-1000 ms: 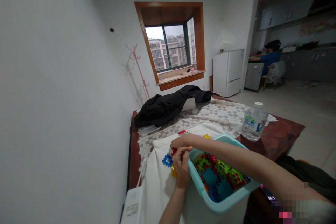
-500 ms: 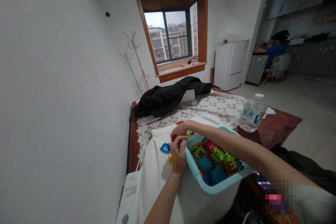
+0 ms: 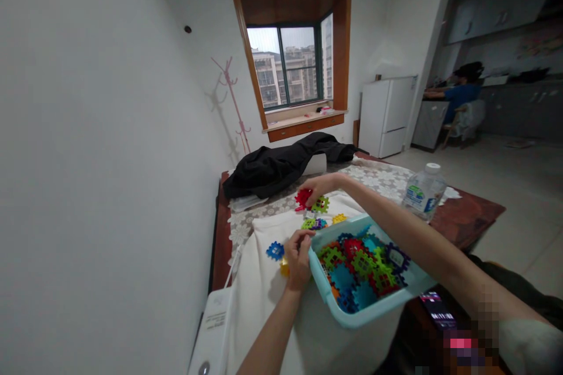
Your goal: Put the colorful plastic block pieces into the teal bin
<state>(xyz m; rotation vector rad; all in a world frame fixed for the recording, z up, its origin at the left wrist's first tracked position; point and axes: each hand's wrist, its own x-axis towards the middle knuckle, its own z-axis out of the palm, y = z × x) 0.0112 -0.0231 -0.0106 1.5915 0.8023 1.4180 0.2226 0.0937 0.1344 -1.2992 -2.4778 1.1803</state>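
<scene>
At the far side of the white cloth, my right hand (image 3: pixel 324 186) is closed on a red gear-shaped block (image 3: pixel 303 198). A green gear-shaped block (image 3: pixel 321 204) lies just under its fingers. My left hand (image 3: pixel 299 255) has its fingers curled at the left corner of the light-blue basket (image 3: pixel 328 287), which is full of gear-shaped plastic blocks (image 3: pixel 364 263) in several colours. Left of that hand lies a blue gear block (image 3: pixel 275 251), with a yellow one (image 3: pixel 284 267) partly behind the hand. More green and purple blocks (image 3: pixel 313 224) sit beyond the basket, near another yellow block (image 3: pixel 339 218).
A clear plastic bottle (image 3: pixel 424 190) stands right of my right forearm. Black cloth (image 3: pixel 285 161) is heaped at the table's far end. A white power strip (image 3: pixel 214 328) lies at the left edge, a phone (image 3: pixel 437 309) at lower right. A person (image 3: pixel 461 94) sits far right.
My right hand has moved away from my left hand, farther across the table, with the red block. Blocks beyond the basket are now uncovered. My left hand stays by the basket corner.
</scene>
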